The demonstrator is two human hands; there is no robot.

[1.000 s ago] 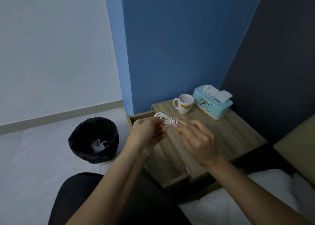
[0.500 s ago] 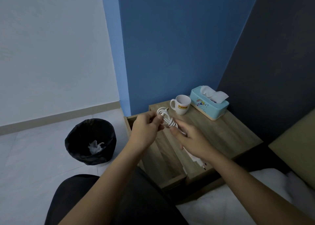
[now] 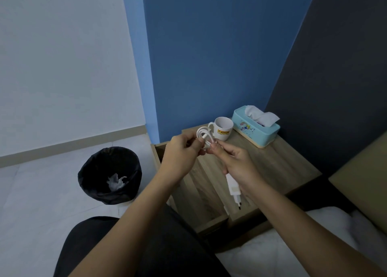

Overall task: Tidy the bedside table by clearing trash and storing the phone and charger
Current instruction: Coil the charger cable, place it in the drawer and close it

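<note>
Crumpled tissue (image 3: pixel 115 181) lies inside the black bin (image 3: pixel 109 175).

On the bedside table (image 3: pixel 282 167), mug (image 3: pixel 223 131) left of tissue box (image 3: pixel 254 134); bin (image 3: pixel 110 175) on floor left.

Both hands up over the bedside table (image 3: pixel 282 165). Left hand (image 3: pixel 181 154) pinches the coiled white cable (image 3: pixel 204 134), loops sticking out at 12 o'clock of the fist. Right hand (image 3: pixel 237 164) grips the same cable; charger plug (image 3: pixel 233 187) hangs below it, prongs pointing to 6 o'clock. White mug (image 3: pixel 223 128) and teal tissue box (image 3: pixel 256 131) at the table's back edge. Black bin (image 3: pixel 110 175) on the floor at 9 o'clock, crumpled tissue (image 3: pixel 116 181) inside.
</note>
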